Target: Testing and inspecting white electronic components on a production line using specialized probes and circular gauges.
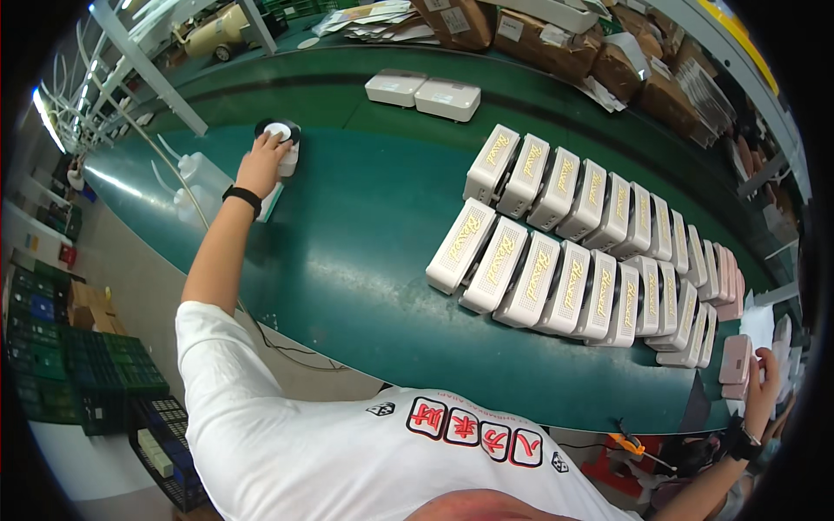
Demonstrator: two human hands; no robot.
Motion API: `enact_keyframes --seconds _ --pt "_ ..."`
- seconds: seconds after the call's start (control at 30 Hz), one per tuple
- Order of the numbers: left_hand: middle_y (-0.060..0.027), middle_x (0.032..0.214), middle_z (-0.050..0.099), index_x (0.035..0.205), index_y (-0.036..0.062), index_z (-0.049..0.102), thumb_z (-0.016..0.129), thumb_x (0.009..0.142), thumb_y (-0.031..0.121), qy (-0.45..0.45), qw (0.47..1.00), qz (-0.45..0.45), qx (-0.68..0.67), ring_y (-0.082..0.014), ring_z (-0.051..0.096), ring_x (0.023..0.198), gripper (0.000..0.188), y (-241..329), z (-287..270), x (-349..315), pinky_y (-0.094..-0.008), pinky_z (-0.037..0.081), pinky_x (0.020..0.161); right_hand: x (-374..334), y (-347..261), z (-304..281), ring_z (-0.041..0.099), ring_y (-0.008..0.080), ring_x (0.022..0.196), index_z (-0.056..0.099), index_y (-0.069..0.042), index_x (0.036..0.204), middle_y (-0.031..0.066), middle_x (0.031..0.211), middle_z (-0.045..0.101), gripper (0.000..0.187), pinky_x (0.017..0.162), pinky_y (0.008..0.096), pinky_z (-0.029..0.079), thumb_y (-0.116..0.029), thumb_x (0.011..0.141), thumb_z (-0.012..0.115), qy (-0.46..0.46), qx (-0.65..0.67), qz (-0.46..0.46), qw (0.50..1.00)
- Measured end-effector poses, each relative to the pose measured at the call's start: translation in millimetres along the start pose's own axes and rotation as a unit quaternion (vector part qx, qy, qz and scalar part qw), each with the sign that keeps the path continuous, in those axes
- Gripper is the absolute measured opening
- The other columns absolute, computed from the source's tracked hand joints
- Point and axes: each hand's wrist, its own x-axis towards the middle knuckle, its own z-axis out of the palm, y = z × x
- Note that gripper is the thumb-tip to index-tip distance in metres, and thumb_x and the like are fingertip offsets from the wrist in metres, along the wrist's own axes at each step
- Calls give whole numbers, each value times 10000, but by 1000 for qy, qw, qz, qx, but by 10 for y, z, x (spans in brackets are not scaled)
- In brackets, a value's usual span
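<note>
My left hand [263,167], a black band at its wrist, reaches to the far left of the green table. Its fingers lie stretched over a round white top with a black rim [287,128], on a pale container [289,163]; the palm hides part of it. Far to the right, my right hand [764,384], with a dark watch, is raised beside a pink case [736,358]. Its fingers look slightly bent and apart, with nothing visible in them. Between the hands stand two long rows of white cases [460,247] with gold lettering, packed side by side on edge.
Clear squeeze bottles [198,174] stand left of my left hand. Two white cases [423,94] lie flat on the dark green belt [339,87]. Cardboard boxes [539,43] line the far side. An orange-handled tool [630,445] hangs at the near edge. Green crates [109,373] stack at left.
</note>
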Motion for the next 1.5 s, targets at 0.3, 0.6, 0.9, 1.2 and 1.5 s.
enact_keyframes --seconds 0.3,0.6,0.9,1.2,1.5 --pt "-89 1399 487 1187 165 661 622 843 144 -102 950 76 286 -240 410 1361 346 89 -187 128 -560 355 1070 -83 -137 128 545 153 861 600 10 1142 55 1012 623 219 760 267 442 -86 946 613 33 11 -39 999" --pt "-165 1134 650 1165 58 645 717 777 194 35 949 86 -300 -335 637 1039 417 1459 -597 1233 -358 510 909 -12 163 67 543 141 817 593 7 1083 56 910 606 166 734 255 429 -70 936 599 75 39 -3 996" --pt "-211 1504 363 1503 171 308 787 675 549 -51 965 243 -81 -403 337 1382 1029 2376 536 2731 -558 269 1119 -223 -4 35 530 138 760 591 17 990 34 803 573 106 712 257 431 -52 913 614 39 -50 80 995" --pt "-195 1417 468 1514 191 316 749 675 624 -77 952 296 19 -394 451 1291 1039 2599 251 2631 -511 323 1057 -475 512 183 522 128 772 580 29 975 45 820 576 87 723 261 429 -45 931 596 84 45 108 990" --pt "-192 1334 537 1494 184 370 707 693 689 40 988 95 -115 -353 545 1207 1005 1898 -490 1015 -500 371 1013 -580 329 -20 543 143 834 596 36 1047 70 892 601 143 778 268 444 -75 958 587 101 21 48 994"
